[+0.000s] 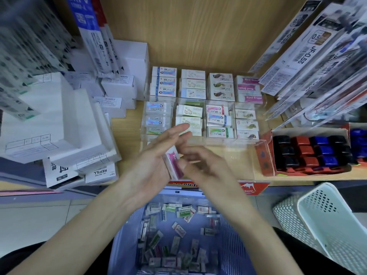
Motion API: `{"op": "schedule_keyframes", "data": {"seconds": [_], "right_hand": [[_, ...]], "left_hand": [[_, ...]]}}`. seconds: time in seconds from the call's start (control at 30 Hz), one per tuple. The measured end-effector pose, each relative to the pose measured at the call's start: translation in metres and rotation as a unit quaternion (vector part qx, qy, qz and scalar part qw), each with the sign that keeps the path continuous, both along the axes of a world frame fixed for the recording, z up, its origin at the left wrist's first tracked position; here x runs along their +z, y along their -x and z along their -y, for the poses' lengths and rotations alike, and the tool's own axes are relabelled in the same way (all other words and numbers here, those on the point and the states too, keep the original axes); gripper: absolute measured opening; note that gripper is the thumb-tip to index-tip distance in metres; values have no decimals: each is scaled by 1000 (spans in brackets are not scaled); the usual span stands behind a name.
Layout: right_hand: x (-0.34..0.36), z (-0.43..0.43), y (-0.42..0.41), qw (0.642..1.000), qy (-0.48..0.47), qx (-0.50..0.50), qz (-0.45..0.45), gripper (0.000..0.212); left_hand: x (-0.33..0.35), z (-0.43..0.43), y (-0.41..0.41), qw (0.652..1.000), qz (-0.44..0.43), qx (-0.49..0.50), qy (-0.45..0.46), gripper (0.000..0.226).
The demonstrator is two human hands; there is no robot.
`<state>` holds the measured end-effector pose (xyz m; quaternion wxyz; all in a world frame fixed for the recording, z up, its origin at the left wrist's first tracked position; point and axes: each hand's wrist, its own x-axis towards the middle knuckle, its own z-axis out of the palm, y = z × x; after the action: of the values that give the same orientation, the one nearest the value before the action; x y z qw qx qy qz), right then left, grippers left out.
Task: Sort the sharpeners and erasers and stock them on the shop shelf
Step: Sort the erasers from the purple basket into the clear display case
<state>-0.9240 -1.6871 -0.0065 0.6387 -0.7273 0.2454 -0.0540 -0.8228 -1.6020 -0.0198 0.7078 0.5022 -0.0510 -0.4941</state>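
Observation:
My left hand (156,155) lies palm up with straight fingers in front of the shelf, carrying a small stack of pink-and-white erasers (174,167). My right hand (200,165) is blurred; its fingertips are at the right end of that stack, and I cannot make out its grip. Behind the hands a clear acrylic organizer (218,143) on the wooden shelf holds rows of sorted erasers (217,118), with pink Hard Eraser packs (250,88) at its back right. A red display box (264,155) to the right holds black, red and blue sharpeners (309,151).
A blue basket (123,239) below my arms holds several loose erasers (178,231). A white perforated basket (327,215) stands at the lower right. Stacked white refill boxes (59,120) fill the shelf's left side. Hanging pen-refill packs (309,56) crowd the upper right.

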Motion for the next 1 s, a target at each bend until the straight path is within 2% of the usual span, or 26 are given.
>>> {"op": "schedule_keyframes", "data": {"seconds": [0.13, 0.2, 0.33, 0.43, 0.53, 0.6, 0.73, 0.83, 0.93, 1.0], "right_hand": [[-6, -14, 6, 996, -87, -2, -12, 35], [-8, -15, 13, 992, -120, -34, -14, 46], [-15, -12, 19, 978, -117, -174, 1, 27], [-20, -20, 13, 973, -87, -215, 5, 23], [-22, -29, 6, 979, -58, -193, 16, 12], [-23, -28, 4, 983, -76, -168, 25, 9], [-22, -30, 0, 982, -124, -139, 37, 23], [-26, -36, 0, 990, -88, -111, 26, 26], [-29, -38, 3, 996, -57, -74, 8, 36], [-29, -37, 5, 999, 4, -31, -11, 34]], "left_hand": [[5, -9, 10, 992, 106, -52, -52, 25], [3, -17, 12, 982, 158, -67, -83, 26], [-2, -35, 8, 961, 194, -142, -134, 39], [-5, -46, 7, 951, 189, -194, -146, 28], [-6, -57, -1, 959, 180, -154, -158, 20], [-7, -65, -10, 959, 190, -134, -160, 19], [-6, -74, -16, 966, 172, -126, -146, 21], [-7, -78, -20, 963, 188, -111, -157, 23], [-5, -82, -24, 948, 225, -154, -165, 22], [-4, -84, -24, 940, 237, -175, -170, 23]]}}
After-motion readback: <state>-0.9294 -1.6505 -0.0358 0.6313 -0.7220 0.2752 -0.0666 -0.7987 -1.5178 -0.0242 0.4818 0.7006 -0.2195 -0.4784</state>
